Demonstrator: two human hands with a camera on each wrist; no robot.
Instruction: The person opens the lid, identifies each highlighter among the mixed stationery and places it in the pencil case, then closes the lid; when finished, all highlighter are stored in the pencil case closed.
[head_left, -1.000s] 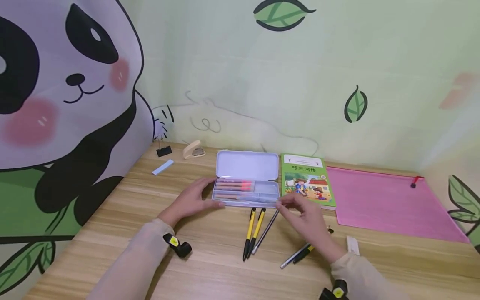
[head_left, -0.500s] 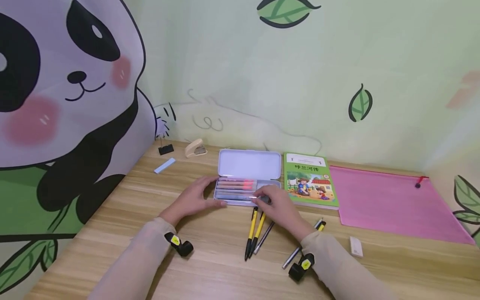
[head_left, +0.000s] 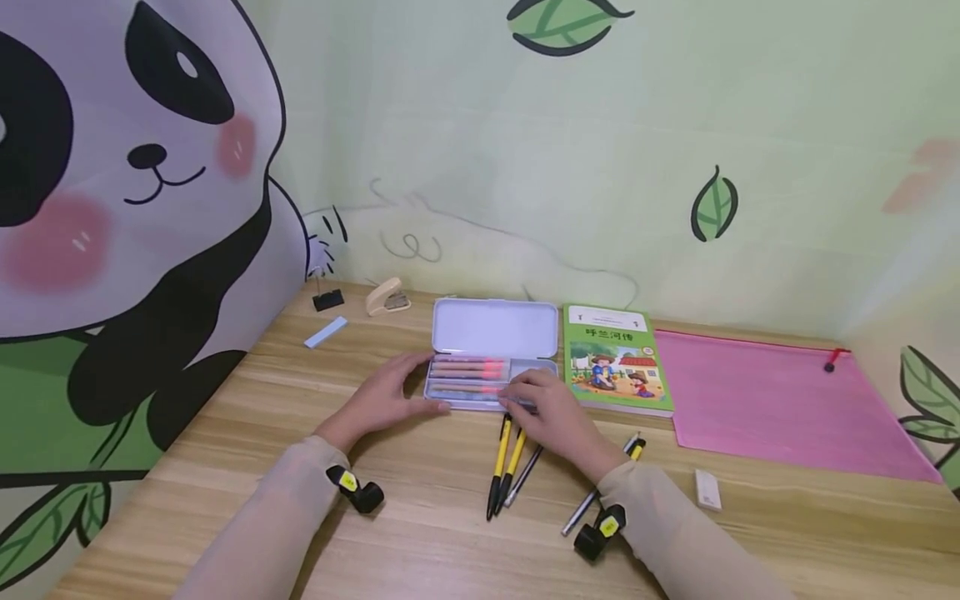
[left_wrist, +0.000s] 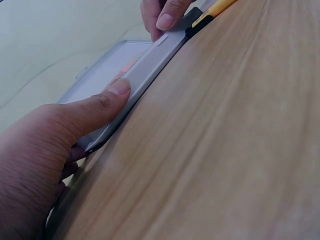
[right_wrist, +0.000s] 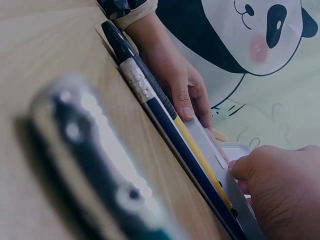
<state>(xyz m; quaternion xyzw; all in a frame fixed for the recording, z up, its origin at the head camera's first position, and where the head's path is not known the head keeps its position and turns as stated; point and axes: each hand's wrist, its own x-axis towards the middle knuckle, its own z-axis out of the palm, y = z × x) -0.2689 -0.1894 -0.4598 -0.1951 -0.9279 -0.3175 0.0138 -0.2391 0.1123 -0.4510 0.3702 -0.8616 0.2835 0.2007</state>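
A pale lavender pencil case (head_left: 495,328) lies with its lid raised at the middle back of the table. Several pencils (head_left: 468,367) with pink ends lie in its left part. My left hand (head_left: 381,395) grips the case's left end, thumb (left_wrist: 119,87) along the front wall and fingers behind the corner. My right hand (head_left: 551,417) has bent fingers at the front compartment, thumb (right_wrist: 236,167) right at the rim; I cannot tell whether it pinches something there. Just below it lie two yellow-and-black pens (head_left: 504,467) and a grey pencil (head_left: 522,479), partly covered by the hand.
A silver pencil (head_left: 579,512) and another yellow-and-black pen (head_left: 637,450) lie beneath the right wrist. Right of them sits a white eraser (head_left: 707,490). A green book (head_left: 618,358) and a pink zip pouch (head_left: 780,400) lie behind. Back left are a stapler (head_left: 387,298), binder clip (head_left: 327,300) and blue strip (head_left: 326,332).
My right hand has moved left from the case's right front corner to the middle of its front compartment, uncovering the eraser. The left hand has stayed on the case's left end.
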